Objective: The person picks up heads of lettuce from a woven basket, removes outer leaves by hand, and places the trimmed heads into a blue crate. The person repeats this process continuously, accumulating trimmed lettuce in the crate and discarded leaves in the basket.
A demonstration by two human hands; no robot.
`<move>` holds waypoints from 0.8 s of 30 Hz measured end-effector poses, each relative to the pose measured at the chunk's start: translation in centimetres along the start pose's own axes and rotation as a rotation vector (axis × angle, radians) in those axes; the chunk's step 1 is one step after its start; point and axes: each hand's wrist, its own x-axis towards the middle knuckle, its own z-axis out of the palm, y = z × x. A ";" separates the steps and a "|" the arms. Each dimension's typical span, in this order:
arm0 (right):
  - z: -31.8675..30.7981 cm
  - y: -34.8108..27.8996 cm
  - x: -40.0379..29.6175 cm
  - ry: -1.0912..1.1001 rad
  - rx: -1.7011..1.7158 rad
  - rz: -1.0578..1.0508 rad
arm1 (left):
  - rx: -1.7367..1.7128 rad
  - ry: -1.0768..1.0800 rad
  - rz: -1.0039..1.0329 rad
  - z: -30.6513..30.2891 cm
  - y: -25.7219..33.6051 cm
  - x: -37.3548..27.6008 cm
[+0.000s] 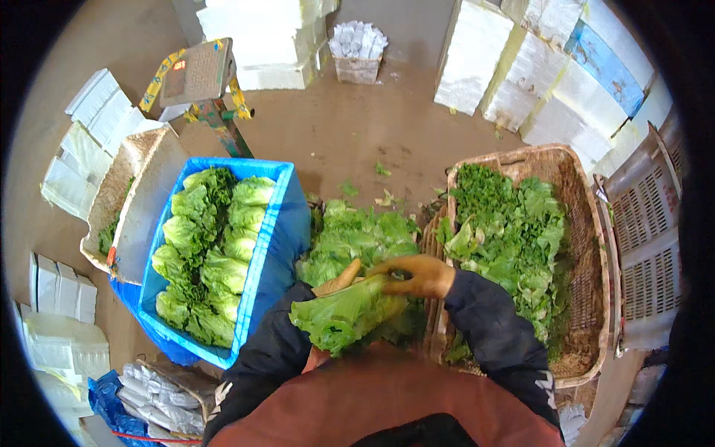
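Observation:
A head of green leaf lettuce lies across my front at waist height, its leafy end pointing lower left. My left hand, in a tan glove, supports it from beneath, thumb up; the lettuce covers most of that palm. Curled over the upper end of the same head, my gloved right hand grips it with bent fingers; the fingertips are partly hidden. Just beyond both hands is a pile of loose lettuce. To my left stands a blue-lined box with lettuce heads in two rows.
A brown wicker-like basket on my right holds leaves and trimmings. Beyond the blue box rises a platform scale with taped handles. White foam boxes are stacked around. A small container of white packets sits far ahead.

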 end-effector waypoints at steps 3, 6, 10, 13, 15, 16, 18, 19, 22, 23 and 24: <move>1.7 1.6 -0.1 0.110 -0.117 -0.223 | -0.166 -0.025 -0.021 -0.1 -1.4 -0.7; 3.1 4.1 -0.8 0.351 0.126 -0.159 | -0.175 -0.070 0.039 0.5 -2.7 -0.9; 2.2 7.6 -2.4 0.560 0.792 0.339 | 0.115 0.096 0.222 1.1 -2.1 -1.2; 2.7 8.9 -3.2 0.646 0.182 0.472 | 0.277 0.177 0.503 1.2 -0.6 -1.2; 4.4 9.1 -3.3 0.589 0.324 0.479 | 0.701 0.531 0.727 1.4 0.2 -0.8; 5.3 9.2 -3.2 0.490 0.614 0.357 | 0.842 0.671 0.731 1.7 0.5 -0.5; 6.9 9.3 -2.8 0.275 0.821 0.312 | 0.927 0.663 0.772 2.3 0.8 -0.3; 7.5 9.5 -2.7 0.279 0.784 0.223 | 0.989 0.630 0.764 2.6 1.0 -0.2; 8.1 10.4 -2.5 0.227 1.363 0.062 | 0.369 0.322 0.568 2.9 2.0 -2.3; 8.0 10.7 -2.5 0.158 1.419 0.071 | 0.308 0.291 0.569 2.8 2.6 -3.6; 7.9 11.0 -2.4 0.145 1.496 0.064 | 0.356 0.369 0.623 2.6 3.1 -4.7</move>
